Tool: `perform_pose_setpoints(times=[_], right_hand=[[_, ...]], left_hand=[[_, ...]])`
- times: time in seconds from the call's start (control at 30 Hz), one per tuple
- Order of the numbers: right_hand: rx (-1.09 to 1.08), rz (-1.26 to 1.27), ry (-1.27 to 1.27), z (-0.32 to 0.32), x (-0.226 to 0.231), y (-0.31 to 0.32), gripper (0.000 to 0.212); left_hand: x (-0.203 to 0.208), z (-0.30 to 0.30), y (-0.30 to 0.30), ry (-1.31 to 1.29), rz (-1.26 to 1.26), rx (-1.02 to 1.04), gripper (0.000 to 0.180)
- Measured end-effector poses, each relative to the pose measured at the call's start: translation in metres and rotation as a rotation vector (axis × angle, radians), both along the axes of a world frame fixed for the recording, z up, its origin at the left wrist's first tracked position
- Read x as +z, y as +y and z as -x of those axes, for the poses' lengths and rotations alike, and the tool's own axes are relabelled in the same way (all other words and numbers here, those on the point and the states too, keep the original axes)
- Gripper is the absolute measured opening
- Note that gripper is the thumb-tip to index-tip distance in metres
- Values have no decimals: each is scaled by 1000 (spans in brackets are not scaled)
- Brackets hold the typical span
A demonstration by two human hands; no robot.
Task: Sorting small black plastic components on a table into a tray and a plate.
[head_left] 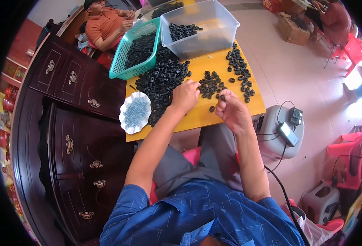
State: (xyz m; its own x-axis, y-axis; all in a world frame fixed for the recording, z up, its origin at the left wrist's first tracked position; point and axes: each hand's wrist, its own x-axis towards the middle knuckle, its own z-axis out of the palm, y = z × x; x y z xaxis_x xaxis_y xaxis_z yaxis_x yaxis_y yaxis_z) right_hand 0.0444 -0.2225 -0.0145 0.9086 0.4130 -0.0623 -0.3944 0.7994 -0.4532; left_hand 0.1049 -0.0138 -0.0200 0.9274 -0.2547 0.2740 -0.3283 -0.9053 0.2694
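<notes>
Head view: note black piece (pixel 222 98) pinched between nearly closed fingers of right hand (pixel 235 115); steady lightly above counter (pixel 246 110). Cannot tell opening or hold of left hand (pixel 185 97).

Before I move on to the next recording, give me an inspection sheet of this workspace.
Surface: yellow table, heavily covered on its left.
Job's things: black parts pile; green basket and clear bin holding more; white dish of small bluish pieces.
Clutter: scattered black parts along the table's right side.
Hands: right hand pinches a dark part; left hand beside the pile, grip unclear.
Cables: black cable beside the right forearm; thinner ones around the grey stool.
Surroundings: dark drawers left; seated people behind.
</notes>
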Motion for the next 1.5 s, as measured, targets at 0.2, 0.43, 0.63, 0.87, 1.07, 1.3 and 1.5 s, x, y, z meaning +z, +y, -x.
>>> perform_pose_setpoints(times=[0.2,0.43,0.63,0.87,1.07,1.3,1.5], right_hand=[[-32,67,15,-2,-2,-3,18],[-61,96,38,-4,-4,-4,19],[-51,118,0,-1,1,0,14],[11,383,-125,4,1,11,17],[51,420,-192,6,1,18,21],[19,481,-259,7,1,19,19],[-82,515,-278,6,-6,21,13]], left_hand=[[3,-6,-5,47,-20,-27,18],[1,-9,-5,-21,-79,-72,11],[14,3,2,-45,111,-59,10],[51,60,-10,399,1132,58,22],[35,81,-24,265,1194,13,23],[33,88,-39,306,1456,75,21],[16,87,-34,222,1247,145,13]])
